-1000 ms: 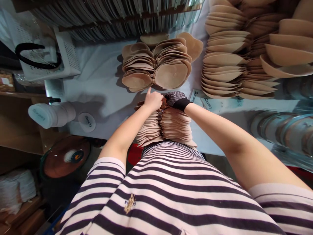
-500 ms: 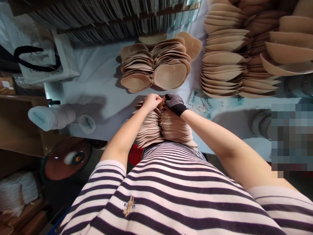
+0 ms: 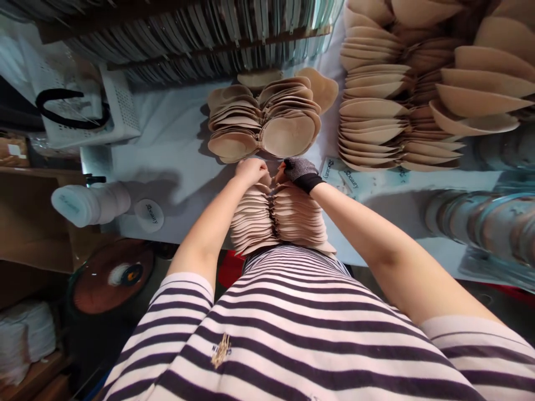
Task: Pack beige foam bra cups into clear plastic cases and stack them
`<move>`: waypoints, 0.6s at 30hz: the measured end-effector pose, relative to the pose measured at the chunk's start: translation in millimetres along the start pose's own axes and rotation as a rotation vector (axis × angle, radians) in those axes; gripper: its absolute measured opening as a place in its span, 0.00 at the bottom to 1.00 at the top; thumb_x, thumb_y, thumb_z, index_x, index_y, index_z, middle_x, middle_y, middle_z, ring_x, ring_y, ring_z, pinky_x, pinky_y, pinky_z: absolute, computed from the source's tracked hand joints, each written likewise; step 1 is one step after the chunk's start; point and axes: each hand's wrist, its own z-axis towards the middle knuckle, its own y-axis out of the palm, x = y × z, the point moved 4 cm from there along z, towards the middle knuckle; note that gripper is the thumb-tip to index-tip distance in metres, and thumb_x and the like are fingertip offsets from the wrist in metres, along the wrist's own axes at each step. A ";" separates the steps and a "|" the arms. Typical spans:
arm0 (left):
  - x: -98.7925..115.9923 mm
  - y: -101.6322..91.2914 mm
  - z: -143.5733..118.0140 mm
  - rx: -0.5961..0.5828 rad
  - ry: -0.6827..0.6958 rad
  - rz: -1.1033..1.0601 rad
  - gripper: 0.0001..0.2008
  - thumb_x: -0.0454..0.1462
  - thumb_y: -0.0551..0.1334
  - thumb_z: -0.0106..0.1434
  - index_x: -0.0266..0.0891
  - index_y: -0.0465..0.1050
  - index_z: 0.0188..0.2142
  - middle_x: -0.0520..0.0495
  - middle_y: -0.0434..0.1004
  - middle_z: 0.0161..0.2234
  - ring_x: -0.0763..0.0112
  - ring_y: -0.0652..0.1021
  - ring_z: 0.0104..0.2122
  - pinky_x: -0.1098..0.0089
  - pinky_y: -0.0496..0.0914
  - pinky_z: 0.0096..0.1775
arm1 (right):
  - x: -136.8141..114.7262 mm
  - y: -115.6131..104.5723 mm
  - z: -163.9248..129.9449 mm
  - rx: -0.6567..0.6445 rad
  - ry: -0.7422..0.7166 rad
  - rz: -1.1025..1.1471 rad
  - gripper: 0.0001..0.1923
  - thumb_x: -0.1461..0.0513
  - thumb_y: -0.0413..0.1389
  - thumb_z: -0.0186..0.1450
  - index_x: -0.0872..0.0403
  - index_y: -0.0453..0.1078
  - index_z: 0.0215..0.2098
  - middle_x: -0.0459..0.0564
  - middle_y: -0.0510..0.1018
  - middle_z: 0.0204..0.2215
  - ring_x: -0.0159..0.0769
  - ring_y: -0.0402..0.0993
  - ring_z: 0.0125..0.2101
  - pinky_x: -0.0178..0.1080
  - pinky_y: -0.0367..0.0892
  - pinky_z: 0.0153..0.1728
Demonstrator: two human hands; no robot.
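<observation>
A long row of beige stick-on bras (image 3: 298, 214) stands on edge against my striped shirt, cups in two columns joined by dark clasps in the middle. My left hand (image 3: 251, 171), bare, is closed on the left cup of the bra at the row's far end. My right hand (image 3: 297, 170), in a dark dotted fingerless glove, pinches the same bra's right side near its centre. Fingers cover most of this bra and its clasp. Just beyond my hands lies a second pile of beige bras (image 3: 290, 136), cups facing up.
Many more bras (image 3: 371, 111) stand in rows at the right. Brand cards (image 3: 349, 177) lie below them. Stacked clear round packs (image 3: 480, 223) are at the right edge. A white basket (image 3: 125, 106), round white discs (image 3: 92, 203) and a fan (image 3: 112, 275) are at the left.
My hands have drawn slightly apart, the left shifting left, leaving a small gap between the fingers. The camera view has shifted a little, bringing the clear packs at right into view.
</observation>
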 end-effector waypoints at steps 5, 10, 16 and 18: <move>-30.8 -3.0 -12.4 -0.166 0.041 -0.190 0.36 0.51 0.66 0.60 0.39 0.67 0.64 0.42 0.78 0.56 0.57 0.77 0.55 0.67 0.68 0.55 | 13.8 -20.0 3.9 -0.204 -0.158 -0.038 0.23 0.53 0.52 0.70 0.52 0.73 0.59 0.53 0.80 0.52 0.45 0.77 0.51 0.41 0.68 0.52; -27.9 10.1 -62.5 -0.211 0.221 -0.058 0.47 0.52 0.72 0.52 0.42 0.61 0.68 0.39 0.63 0.68 0.49 0.64 0.67 0.53 0.57 0.66 | 21.9 -8.5 -37.1 -0.386 -0.354 -0.042 0.34 0.46 0.58 0.65 0.53 0.68 0.63 0.57 0.76 0.58 0.48 0.74 0.54 0.43 0.67 0.55; -22.9 40.4 -169.3 0.036 0.243 -0.498 0.19 0.48 0.62 0.65 0.40 0.78 0.50 0.40 0.80 0.50 0.59 0.77 0.53 0.59 0.69 0.57 | 25.4 9.8 -83.1 -0.200 -0.462 -0.220 0.47 0.43 0.64 0.58 0.56 0.61 0.68 0.65 0.59 0.69 0.60 0.59 0.64 0.55 0.61 0.61; -37.0 76.9 -205.0 -0.175 0.076 -0.728 0.20 0.50 0.58 0.67 0.38 0.81 0.38 0.44 0.81 0.32 0.66 0.80 0.34 0.66 0.74 0.41 | 22.6 10.0 -83.6 -0.179 -0.456 -0.226 0.46 0.43 0.64 0.59 0.56 0.61 0.68 0.64 0.61 0.67 0.57 0.61 0.63 0.53 0.62 0.60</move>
